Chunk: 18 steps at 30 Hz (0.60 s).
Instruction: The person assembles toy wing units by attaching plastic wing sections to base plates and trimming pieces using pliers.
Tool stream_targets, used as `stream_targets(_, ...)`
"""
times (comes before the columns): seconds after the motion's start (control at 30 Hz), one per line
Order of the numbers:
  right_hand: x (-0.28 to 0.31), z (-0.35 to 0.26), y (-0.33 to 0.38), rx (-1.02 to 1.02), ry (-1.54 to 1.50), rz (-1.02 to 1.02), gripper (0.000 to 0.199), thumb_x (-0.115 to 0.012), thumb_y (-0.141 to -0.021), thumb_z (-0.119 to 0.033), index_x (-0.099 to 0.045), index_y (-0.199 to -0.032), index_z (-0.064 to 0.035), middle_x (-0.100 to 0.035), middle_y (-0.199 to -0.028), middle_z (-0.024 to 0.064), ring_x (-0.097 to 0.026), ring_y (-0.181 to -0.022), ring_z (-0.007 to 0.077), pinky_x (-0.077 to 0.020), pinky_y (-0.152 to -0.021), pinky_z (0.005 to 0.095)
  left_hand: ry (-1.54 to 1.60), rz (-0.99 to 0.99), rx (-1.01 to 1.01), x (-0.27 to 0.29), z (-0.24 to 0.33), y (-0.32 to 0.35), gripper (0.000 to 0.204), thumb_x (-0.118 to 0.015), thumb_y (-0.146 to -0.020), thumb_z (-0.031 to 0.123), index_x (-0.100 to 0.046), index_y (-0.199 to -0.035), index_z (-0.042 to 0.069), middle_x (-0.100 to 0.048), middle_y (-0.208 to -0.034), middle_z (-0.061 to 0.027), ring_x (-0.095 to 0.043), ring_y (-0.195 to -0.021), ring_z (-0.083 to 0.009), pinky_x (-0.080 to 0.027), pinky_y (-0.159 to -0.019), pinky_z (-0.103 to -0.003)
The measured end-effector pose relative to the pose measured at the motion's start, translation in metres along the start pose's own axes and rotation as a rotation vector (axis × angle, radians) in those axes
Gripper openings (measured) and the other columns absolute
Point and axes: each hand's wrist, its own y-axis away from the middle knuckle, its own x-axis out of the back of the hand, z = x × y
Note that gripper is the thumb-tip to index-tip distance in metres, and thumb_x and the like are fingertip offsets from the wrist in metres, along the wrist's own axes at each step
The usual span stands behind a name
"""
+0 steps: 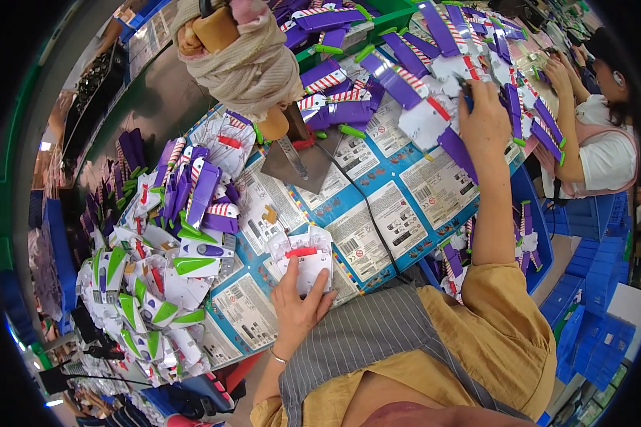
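Note:
My left hand (pixel 299 309) grips a white plastic shell (pixel 312 272) with a red piece across it, on the printed sheets at the table's near edge. Stretched out to the far right, my right hand (pixel 486 121) is curled at a pile of purple wing parts (pixel 440 32) with striped edges and green tips. A small dark thing shows at its fingertips, its kind unclear. Just left of that hand lies another white shell (pixel 424 124) with a red piece and a purple wing.
At left are heaped white-and-green shells (pixel 146 313) and purple wings (pixel 201 188). A cloth-wrapped post (pixel 242 67) stands at the far middle; a black cable (pixel 367 192) crosses the sheets. A green crate (pixel 384 25) is behind. Another person (pixel 598 135) works at right, near blue bins (pixel 584 285).

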Motion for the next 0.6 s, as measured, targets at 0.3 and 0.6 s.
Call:
stream_targets(0.3, -0.039, -0.117, -0.018, 0.456, -0.575, -0.295, 0.026, -0.064, -0.077, -0.019, -0.059, -0.102, -0.0106, -0.062, -0.098, 0.0084, -0.061, -0.086, 0.0303, -0.0492, -0.071, 0.0407, -0.007, 0.021, -0.008, 0.0, 0.001, -0.003, 0.05, -0.074, -0.071, 0.027, -0.06, -0.118, 0.017, -0.036, -0.138, -0.0216, -0.049, -0.108, -0.0311, -0.037, -0.085, -0.037)
stream_targets(0.6, -0.07, -0.121, -0.006, 0.397, -0.51, -0.347, 0.042, -0.064, -0.08, -0.022, -0.052, -0.118, -0.0095, -0.058, -0.111, 0.0154, -0.058, -0.099, 0.0337, -0.0469, -0.08, 0.0392, 0.039, 0.034, 0.064, 0.01, 0.008, -0.001, 0.05, -0.071, -0.072, 0.023, -0.056, -0.119, 0.016, -0.039, -0.137, -0.0188, -0.05, -0.108, -0.0284, -0.04, -0.08, -0.04)
